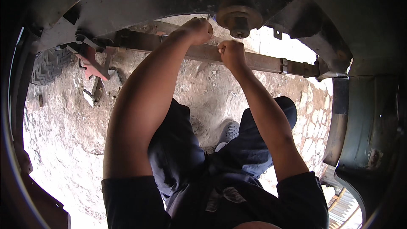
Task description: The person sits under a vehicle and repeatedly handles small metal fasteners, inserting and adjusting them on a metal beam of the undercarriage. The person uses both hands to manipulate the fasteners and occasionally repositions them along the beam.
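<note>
Over rough ground [72,123], a steel bar [263,62] runs left to right behind the right hand [232,54], which is nearer the cylindrical fitting [240,16] than the left hand [199,30]; both are curled closed, grip contents indeterminable.

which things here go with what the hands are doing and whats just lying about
Seemingly in the work:
- left hand
- right hand
- long metal bar, close to both
- round metal part above

Probably just about, untouched:
- tyre
- grey chunk
</note>
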{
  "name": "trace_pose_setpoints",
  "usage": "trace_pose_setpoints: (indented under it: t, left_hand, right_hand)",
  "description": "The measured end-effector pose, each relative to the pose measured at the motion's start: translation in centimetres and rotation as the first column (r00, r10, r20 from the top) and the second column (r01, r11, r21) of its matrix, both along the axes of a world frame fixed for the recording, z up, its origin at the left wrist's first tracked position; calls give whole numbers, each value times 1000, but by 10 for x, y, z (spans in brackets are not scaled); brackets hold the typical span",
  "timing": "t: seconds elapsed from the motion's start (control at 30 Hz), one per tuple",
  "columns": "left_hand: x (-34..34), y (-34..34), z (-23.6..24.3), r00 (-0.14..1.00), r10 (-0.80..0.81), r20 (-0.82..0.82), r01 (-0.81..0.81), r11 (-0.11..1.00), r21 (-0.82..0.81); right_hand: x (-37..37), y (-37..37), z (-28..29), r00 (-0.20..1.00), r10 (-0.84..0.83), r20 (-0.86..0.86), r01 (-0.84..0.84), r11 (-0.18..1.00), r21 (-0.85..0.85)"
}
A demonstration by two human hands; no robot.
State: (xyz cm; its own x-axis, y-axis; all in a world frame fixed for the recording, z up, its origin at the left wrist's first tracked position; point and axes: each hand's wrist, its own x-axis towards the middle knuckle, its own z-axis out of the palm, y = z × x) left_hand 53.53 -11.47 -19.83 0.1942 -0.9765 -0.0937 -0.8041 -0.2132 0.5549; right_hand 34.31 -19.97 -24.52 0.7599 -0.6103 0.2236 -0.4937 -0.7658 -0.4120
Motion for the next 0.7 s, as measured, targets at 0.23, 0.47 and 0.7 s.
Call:
trace_pose_setpoints:
  t: [0.23,0.47,0.7]
  left_hand:
    - [-2,1,10,999,-30,42,28,998,48]
    - [25,2,-6,999,-7,50,5,999,47]
    - [33,-19,-44,968,31,-249,-5,995,102]
  right_hand:
    - [1,-9,-2,998,-33,53,34,999,-30]
    - [-6,19,-10,995,-94,29,93,995,35]
    - [11,-10,7,983,-152,104,156,987,-34]
